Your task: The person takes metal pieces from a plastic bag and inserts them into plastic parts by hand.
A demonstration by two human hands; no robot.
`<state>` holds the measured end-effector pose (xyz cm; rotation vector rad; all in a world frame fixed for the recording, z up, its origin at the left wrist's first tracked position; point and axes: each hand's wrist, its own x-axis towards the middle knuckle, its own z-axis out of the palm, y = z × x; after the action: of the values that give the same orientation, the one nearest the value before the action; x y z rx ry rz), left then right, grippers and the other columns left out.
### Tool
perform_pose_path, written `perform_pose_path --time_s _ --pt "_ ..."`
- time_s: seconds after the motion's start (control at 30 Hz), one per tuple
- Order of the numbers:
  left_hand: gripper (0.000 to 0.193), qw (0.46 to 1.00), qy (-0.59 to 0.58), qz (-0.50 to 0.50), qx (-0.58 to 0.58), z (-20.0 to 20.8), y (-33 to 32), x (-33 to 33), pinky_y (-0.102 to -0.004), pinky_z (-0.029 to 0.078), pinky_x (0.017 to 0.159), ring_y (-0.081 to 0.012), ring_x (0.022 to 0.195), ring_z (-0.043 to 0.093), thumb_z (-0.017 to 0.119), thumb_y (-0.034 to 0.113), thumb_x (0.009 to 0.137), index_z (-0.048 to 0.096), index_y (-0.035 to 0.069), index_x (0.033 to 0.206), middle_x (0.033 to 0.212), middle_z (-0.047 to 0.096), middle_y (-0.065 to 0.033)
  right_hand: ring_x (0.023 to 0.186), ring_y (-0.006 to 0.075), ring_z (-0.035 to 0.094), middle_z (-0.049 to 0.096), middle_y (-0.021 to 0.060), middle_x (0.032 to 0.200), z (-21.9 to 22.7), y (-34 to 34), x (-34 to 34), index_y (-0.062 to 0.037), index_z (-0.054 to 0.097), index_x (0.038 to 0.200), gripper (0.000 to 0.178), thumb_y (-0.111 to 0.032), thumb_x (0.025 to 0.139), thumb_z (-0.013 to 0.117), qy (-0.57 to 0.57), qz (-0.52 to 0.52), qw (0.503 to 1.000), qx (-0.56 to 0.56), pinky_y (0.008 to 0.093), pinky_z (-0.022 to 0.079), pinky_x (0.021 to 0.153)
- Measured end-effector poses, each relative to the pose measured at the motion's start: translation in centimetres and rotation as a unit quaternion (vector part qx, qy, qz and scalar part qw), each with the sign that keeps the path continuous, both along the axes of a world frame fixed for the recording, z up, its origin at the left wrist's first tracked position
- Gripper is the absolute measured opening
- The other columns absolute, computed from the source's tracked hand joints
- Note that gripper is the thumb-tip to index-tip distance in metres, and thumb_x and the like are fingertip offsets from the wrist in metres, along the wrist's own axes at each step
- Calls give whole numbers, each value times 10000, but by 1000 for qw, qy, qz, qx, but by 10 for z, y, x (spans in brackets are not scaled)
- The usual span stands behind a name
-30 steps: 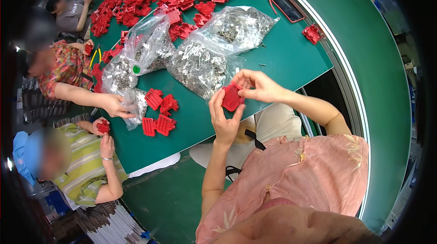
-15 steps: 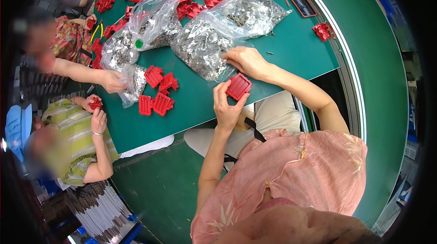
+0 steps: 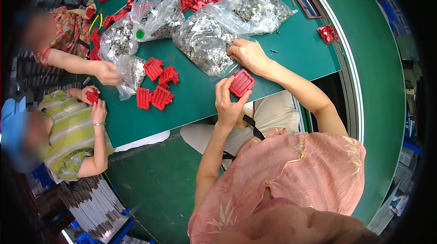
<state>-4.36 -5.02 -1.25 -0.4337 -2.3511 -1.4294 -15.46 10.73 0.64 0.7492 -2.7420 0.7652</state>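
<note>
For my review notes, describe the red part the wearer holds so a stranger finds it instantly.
Along the near edge of the green tabletop is the wearer's left hand. It grips a rectangular, ribbed red plastic part. Unlike the four red parts lying farther left, this one is held.

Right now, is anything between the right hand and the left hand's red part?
Nothing visible: green tabletop shows between the right hand and red part; the nearest clear bag lies left of that hand.
</note>
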Motion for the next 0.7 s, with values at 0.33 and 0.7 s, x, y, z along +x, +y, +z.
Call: perform_pose_path --time_s 0.33,0.7 --pt "610 999 -7 39 8 -1 5 1 -380 512 848 -298 1003 600 884 130 667 599 6 1192 1133 580 -149 759 41 558 654 -11 845 21 34 9 -11 667 887 66 -68 878 700 -339 -10 885 -318 210 456 679" --pt "607 999 9 46 -2 1 11 0 -401 505 868 -310 1030 592 880 124 676 596 9 1200 1137 573 -159 800 115 612 674 43 914 13 62 35 -18 711 1040 192 -90 862 707 -270 -22 925 -265 271 491 712"
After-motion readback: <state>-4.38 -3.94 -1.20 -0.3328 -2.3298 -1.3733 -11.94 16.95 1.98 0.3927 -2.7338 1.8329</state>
